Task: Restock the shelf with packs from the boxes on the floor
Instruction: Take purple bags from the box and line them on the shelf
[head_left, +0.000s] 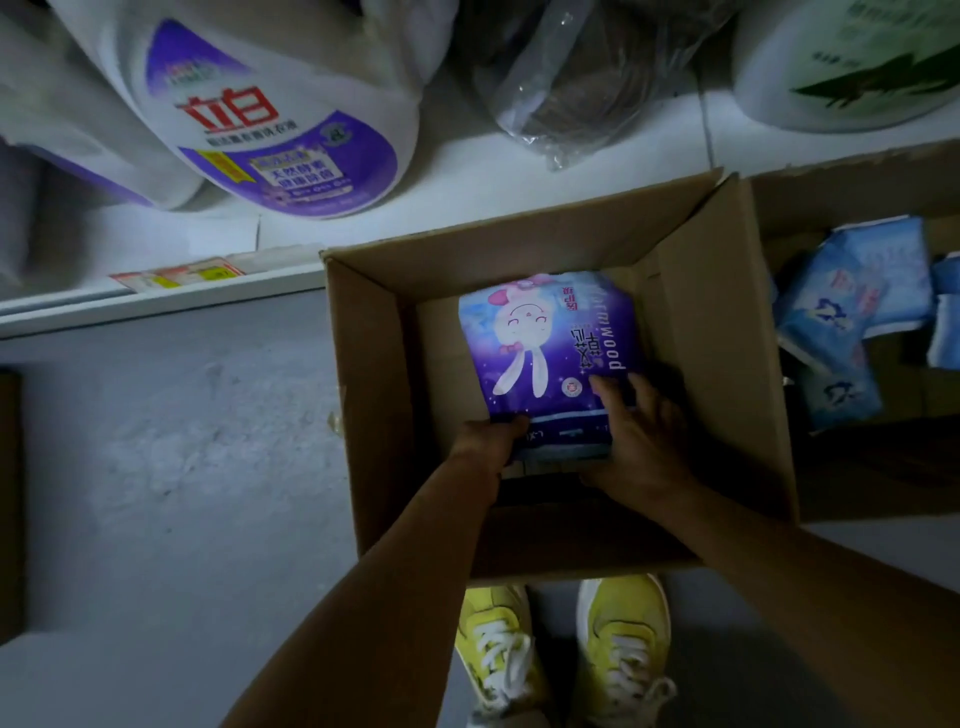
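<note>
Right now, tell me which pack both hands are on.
The purple rabbit pack in the middle box, gripped by left hand and right hand; the blue packs lie untouched in the neighbouring box.

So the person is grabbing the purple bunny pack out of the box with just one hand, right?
Not quite. The head view shows both hands on the purple bunny pack: left hand at its near corner, right hand on its right side, inside the box.

open box leaves room left of the purple pack (walls close by); jug and bag crowd the shelf.
</note>
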